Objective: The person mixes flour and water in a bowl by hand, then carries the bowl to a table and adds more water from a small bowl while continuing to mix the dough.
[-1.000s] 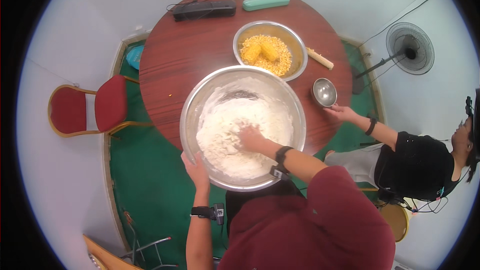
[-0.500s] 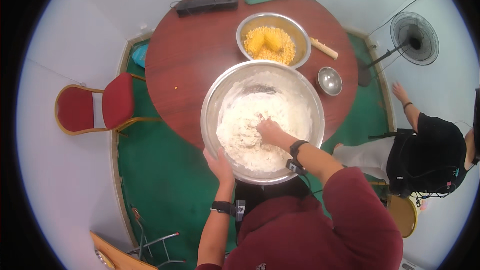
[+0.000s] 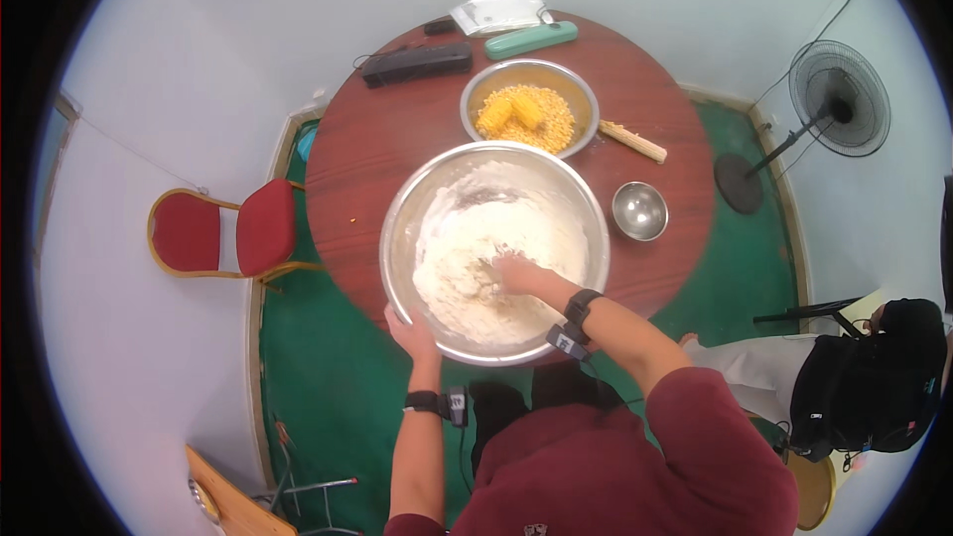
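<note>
A large steel mixing bowl point(image 3: 395, 238) stands at the near edge of the round table, with white flour and clumpy dough point(image 3: 467, 283) in it. My left hand point(image 3: 413, 334) grips its near left rim, thumb over the edge and fingers on the outside. Inside the bowl, my right hand point(image 3: 516, 275) reaches down into the flour near the middle. Its fingertips are sunk in the mixture and smeared, so their shape is hidden. Flour dust coats the bowl's inner wall.
Behind stands a steel bowl point(image 3: 588, 89) of corn kernels and cob pieces, beside a bare cob point(image 3: 633, 141). A small steel bowl point(image 3: 640, 211) sits right. A black case point(image 3: 417, 64) and a green case point(image 3: 531, 40) lie far back. A person point(image 3: 854, 377), red chair point(image 3: 266, 228) and fan point(image 3: 840, 104) surround the table.
My right hand has pushed deeper into the flour, hiding its fingers. The left hand keeps its hold on the rim. The view has shifted, and the person at right has pulled their outstretched arm back.
</note>
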Demonstrator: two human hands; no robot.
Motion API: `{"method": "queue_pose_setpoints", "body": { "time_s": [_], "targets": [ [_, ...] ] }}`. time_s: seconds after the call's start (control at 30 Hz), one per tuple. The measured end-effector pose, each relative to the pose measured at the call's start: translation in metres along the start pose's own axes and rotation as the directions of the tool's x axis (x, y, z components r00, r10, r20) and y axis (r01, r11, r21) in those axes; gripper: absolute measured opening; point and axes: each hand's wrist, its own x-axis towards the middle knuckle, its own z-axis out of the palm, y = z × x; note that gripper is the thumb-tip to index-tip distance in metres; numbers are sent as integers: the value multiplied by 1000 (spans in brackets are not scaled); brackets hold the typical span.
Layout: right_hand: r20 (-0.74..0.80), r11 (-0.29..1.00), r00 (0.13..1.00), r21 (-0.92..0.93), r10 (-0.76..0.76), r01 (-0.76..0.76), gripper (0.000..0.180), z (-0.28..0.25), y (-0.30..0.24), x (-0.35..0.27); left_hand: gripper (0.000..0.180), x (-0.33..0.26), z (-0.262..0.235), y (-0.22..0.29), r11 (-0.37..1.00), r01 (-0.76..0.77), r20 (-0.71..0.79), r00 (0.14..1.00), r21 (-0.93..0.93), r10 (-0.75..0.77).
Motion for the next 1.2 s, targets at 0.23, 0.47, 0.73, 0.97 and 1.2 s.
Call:
{"method": "queue_pose_setpoints", "body": {
  "time_s": [0.23,0.47,0.73,0.97,1.2],
  "targets": [
    [97,983,995,-176,-37,54,56,11,6,-25,40,4,-9,9,951,-171,35,985,256,167],
    [-126,908,989,400,-81,125,58,-39,53,-47,15,-89,35,153,976,-210,610,781,55,133],
    [-112,844,989,518,-95,140,52,-97,48,-48,37,-212,224,59,743,655,948,304,-139,-90],
    [-164,755,980,626,-116,194,41,-61,56,-61,71,-219,330,69,332,902,795,408,-275,-449],
    [-176,662,984,741,36,109,31,-54,71,-68,69,-214,350,55,361,842,750,528,-401,-398]
  ]
}}
